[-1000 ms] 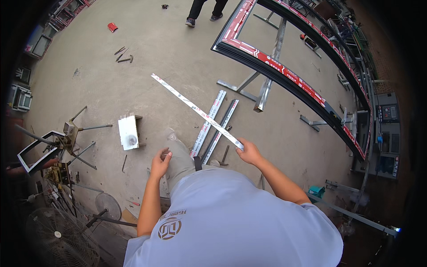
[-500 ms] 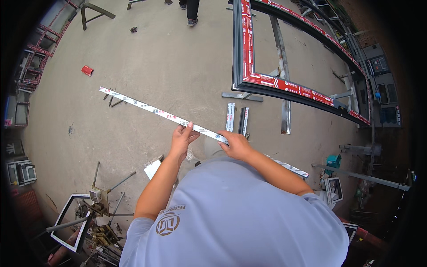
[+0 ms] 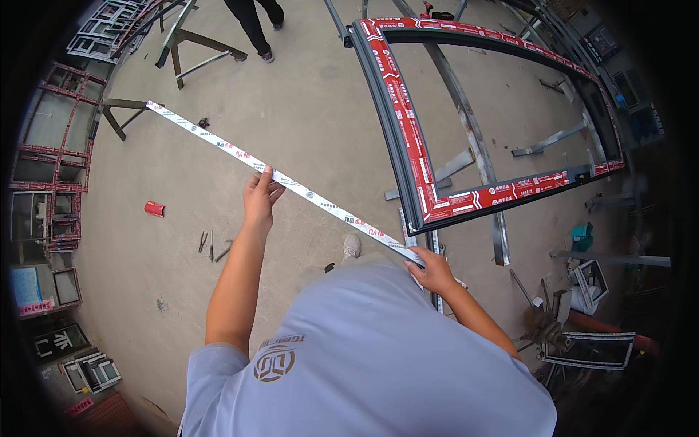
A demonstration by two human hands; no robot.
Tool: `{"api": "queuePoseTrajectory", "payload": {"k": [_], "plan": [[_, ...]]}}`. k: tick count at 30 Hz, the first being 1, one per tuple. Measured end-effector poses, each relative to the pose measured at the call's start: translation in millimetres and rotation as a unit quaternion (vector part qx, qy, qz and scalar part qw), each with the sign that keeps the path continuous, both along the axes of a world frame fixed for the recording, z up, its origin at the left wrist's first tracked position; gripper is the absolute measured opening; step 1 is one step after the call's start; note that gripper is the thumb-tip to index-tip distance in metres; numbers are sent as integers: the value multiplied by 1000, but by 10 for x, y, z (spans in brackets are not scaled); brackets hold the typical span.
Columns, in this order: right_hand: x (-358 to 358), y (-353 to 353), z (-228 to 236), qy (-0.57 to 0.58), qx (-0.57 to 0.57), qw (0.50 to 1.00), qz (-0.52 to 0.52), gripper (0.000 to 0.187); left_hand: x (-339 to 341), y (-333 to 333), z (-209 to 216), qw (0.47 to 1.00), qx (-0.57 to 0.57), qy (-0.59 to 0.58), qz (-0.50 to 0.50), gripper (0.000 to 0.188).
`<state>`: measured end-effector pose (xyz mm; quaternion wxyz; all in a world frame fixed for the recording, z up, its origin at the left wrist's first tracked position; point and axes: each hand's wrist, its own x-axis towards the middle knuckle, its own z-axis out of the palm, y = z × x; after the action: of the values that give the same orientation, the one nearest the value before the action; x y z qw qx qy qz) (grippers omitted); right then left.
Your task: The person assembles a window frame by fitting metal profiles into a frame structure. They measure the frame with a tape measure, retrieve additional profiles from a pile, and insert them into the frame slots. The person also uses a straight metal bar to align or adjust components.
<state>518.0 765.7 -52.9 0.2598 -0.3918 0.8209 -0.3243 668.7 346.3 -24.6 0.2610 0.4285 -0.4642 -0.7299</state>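
White strip (image 3: 331, 207), long, narrow, partly red-printed

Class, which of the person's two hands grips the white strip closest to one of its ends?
The right hand: it holds the white strip at its lower-right end, whereas the left hand grips it partway along.

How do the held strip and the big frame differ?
The strip is one bar; the frame is four-sided. The strip looks mostly white, the frame red and black. Left hand and right hand hold the strip; metal supports stand under the frame. Both carry printing.
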Motion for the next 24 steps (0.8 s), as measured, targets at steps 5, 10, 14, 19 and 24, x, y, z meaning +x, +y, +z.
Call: {"api": "queuePoseTrajectory", "payload": {"k": [5, 10, 14, 19, 24], "plan": [[-189, -476, -64, 8, -36, 994, -102, 37, -803, -844, 225, 998, -18, 9, -62, 32], [-147, -895, -235, 99, -29, 966, -237, 38, -1814, -1548, 174, 988, -9, 20, -155, 32], [59, -1253, -270, 90, 20, 924, -372, 31, -2659, -2125, 66, 971, -1, 20, -238, 31], [346, -1656, -408, 44, -19, 879, -475, 27, -3542, -2585, -107, 954, -15, -14, -300, 36], [364, -1884, -687, -186, -231, 735, -610, 19, -4398, -2832, -194, 928, -35, -27, -371, 44]]}}
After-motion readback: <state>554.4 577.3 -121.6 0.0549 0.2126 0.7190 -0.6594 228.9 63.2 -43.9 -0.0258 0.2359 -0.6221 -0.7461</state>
